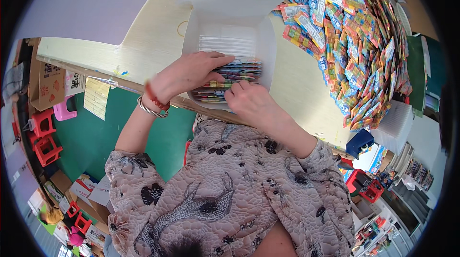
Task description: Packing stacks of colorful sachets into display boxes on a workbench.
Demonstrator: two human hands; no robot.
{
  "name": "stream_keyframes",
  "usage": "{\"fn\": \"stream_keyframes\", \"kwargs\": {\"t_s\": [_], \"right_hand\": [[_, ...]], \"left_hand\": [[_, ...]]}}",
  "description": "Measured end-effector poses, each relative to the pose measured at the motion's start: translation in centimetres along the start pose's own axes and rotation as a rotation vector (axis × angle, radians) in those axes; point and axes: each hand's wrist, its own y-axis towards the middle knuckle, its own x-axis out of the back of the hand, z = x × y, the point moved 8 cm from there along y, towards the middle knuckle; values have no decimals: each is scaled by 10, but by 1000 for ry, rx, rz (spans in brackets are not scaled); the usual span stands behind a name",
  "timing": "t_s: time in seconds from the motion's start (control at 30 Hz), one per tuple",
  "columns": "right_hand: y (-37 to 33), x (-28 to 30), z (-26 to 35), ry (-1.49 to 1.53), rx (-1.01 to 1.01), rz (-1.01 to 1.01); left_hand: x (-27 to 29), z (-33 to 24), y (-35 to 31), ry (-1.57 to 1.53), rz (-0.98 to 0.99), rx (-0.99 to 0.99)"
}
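In front of me stands a white box (268,65) with a clear ridged tray (227,41) inside it. Slim, colourful packets (247,68) stand on edge in a row across its near half. My left hand (199,71) reaches over the box's left wall, fingers bent round the left ends of the packets. On the near right, my right hand (251,102) is closed at the packets' upper edges, its fingertips pinched close to the left hand's. The palms hide part of the row. Red beads and a twisted silver bangle circle my left wrist.
A big heap of similar colourful packets (354,51) covers the table's right side. Beyond its near end are stacked clear trays (395,125) and a dark blue tape dispenser (359,143). A pale sheet (96,8) lies far left; red stools (45,137) stand on the green floor.
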Motion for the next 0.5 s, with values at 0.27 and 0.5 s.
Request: {"fn": "stream_keyframes", "kwargs": {"t_s": [0.27, 0.5], "right_hand": [[-5, 4, -9, -4, -56, -10], [-31, 80, -48, 177, -173, -401]], "left_hand": [[7, -11, -2, 60, -7, -13], [-14, -27, -25, 286, -105, -73]]}}
